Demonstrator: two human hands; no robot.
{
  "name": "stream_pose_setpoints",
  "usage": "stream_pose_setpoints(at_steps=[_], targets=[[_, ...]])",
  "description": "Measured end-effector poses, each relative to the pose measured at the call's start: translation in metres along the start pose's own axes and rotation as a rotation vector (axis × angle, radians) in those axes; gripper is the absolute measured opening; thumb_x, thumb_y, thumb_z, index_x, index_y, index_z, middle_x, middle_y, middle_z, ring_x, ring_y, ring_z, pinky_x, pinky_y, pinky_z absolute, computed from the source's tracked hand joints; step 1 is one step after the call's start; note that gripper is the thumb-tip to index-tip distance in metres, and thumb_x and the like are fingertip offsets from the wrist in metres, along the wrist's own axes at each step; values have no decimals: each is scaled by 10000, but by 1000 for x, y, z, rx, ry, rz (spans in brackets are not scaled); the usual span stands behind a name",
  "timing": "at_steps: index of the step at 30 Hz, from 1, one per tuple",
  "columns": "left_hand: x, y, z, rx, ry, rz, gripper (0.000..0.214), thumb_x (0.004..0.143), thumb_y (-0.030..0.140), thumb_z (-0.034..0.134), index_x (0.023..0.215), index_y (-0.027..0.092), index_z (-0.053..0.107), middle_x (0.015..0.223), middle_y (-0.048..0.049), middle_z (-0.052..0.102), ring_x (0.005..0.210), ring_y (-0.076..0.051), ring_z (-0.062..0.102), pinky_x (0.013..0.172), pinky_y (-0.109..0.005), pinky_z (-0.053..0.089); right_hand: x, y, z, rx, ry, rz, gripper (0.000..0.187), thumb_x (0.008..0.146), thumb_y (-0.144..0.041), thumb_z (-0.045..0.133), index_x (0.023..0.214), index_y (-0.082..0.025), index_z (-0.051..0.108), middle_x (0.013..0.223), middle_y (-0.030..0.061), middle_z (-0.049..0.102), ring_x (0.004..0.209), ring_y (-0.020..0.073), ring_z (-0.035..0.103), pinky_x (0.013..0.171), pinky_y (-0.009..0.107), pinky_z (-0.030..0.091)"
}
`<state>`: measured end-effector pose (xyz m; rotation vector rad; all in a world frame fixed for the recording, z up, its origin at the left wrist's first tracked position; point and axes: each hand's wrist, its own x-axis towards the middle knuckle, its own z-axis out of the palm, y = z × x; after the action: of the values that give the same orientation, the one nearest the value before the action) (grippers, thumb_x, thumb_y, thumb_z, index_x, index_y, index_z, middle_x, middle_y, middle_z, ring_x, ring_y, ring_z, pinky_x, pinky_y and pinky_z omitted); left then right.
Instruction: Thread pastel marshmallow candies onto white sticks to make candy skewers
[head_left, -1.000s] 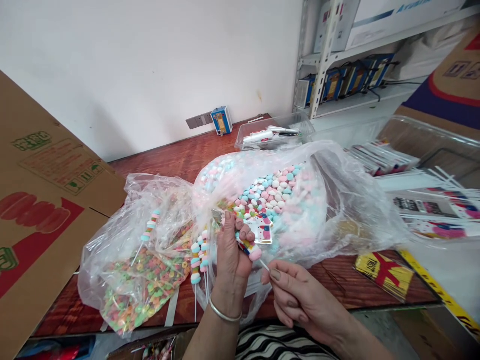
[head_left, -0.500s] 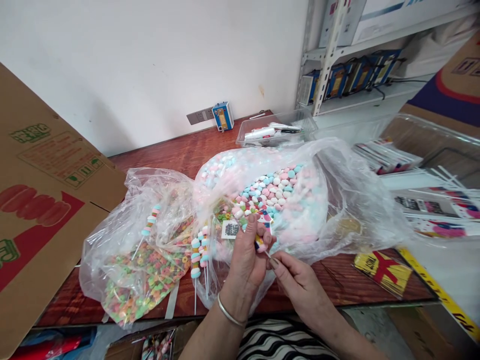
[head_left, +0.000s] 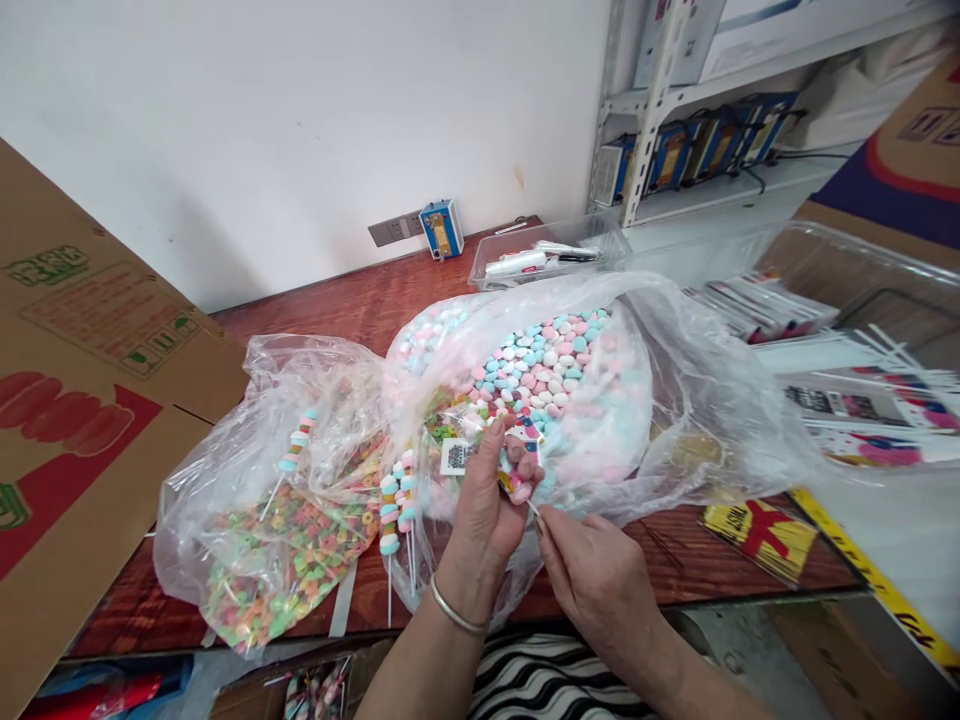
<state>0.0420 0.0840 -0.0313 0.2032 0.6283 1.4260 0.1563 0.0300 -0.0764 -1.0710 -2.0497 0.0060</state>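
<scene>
In the middle of the frame, slightly low, the left hand (head_left: pixel 491 495) held a candy stick (head_left: pixel 517 488), its fingers closed around the candy part, which was partly hidden by them. The right hand (head_left: pixel 600 575), just to the right and lower, gripped the thin white stick (head_left: pixel 533 507) between thumb and first finger. A silver bracelet (head_left: pixel 455 612) was around the left wrist. Just beside the left thumb there was a white label (head_left: pixel 455 456) with dark print.

Behind the hands, a big clear bag (head_left: pixel 675 385) contained many pink, blue and white candies (head_left: pixel 551 360). At the left of centre, another clear bag (head_left: pixel 199 480) contained small coloured rings (head_left: pixel 300 570), and one finished-looking skewer (head_left: pixel 298 440) lay on it. More skewers (head_left: pixel 388 515) lay between the two bags. All this was on a reddish wooden surface (head_left: pixel 360 290). In the lower right of the frame, a yellow packet (head_left: pixel 761 538) lay near the surface's edge.
</scene>
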Motion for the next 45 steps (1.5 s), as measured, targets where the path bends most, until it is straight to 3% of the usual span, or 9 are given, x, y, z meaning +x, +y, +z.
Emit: stream_pose_setpoints(at_steps=[3,7,10,16,23,28,36,41,45], targets=[[4,13,-1,-21,26,88,286,837,341,694,1041,151,630,799,-15,624,718,-122,634,695,-262,557,-2,2,-4,8,-7,-24,214,979,-130,420,895,-136,617,594,23,633,503,171,481,554,311,305],[8,29,2,5,-17,164,251,829,223,701,1063,167,629,722,36,564,563,-45,541,547,-164,477,-2,0,-6,41,-24,-57,191,981,-125,421,968,-114,612,610,25,652,513,167,511,570,313,324],[4,20,4,26,-40,95,212,841,211,689,1034,154,623,629,81,441,439,-4,383,428,-127,354,2,-3,-4,29,-9,-38,201,979,-119,409,929,-133,603,612,30,654,514,168,518,569,312,326],[-7,-5,3,10,-40,-17,206,886,301,644,1020,149,607,609,81,384,439,-14,345,409,-137,296,0,-2,-3,53,-33,58,253,988,-160,383,830,-173,580,575,16,596,512,174,511,542,297,333],[-6,5,-1,1,-6,-38,300,937,411,535,1037,136,603,608,54,437,475,-52,420,466,-166,394,6,4,-12,565,-246,419,284,1016,-245,367,777,-210,517,657,-19,574,567,129,537,535,218,400],[-7,14,0,78,74,-133,383,946,471,480,993,113,609,580,46,460,464,-63,447,561,-223,498,2,7,-11,355,-286,297,268,998,-250,372,825,-193,569,655,8,600,577,166,564,555,261,401],[-20,-24,3,122,84,-43,287,888,399,621,994,132,626,631,33,526,621,-96,589,680,-216,502,6,8,-2,342,-175,335,255,1006,-241,355,1065,-169,593,871,84,727,661,189,670,571,266,471],[-3,4,4,106,72,84,409,825,512,657,1046,169,629,959,-69,667,876,-183,667,763,-290,537,4,11,-10,472,-187,365,265,1007,-248,374,804,-220,543,649,-17,587,551,143,568,517,232,427],[10,29,9,63,27,184,327,805,332,735,1078,187,629,778,26,599,609,-68,588,598,-196,502,-2,8,-12,370,-176,256,258,1007,-241,377,841,-207,572,644,-7,591,565,149,567,535,237,415]])
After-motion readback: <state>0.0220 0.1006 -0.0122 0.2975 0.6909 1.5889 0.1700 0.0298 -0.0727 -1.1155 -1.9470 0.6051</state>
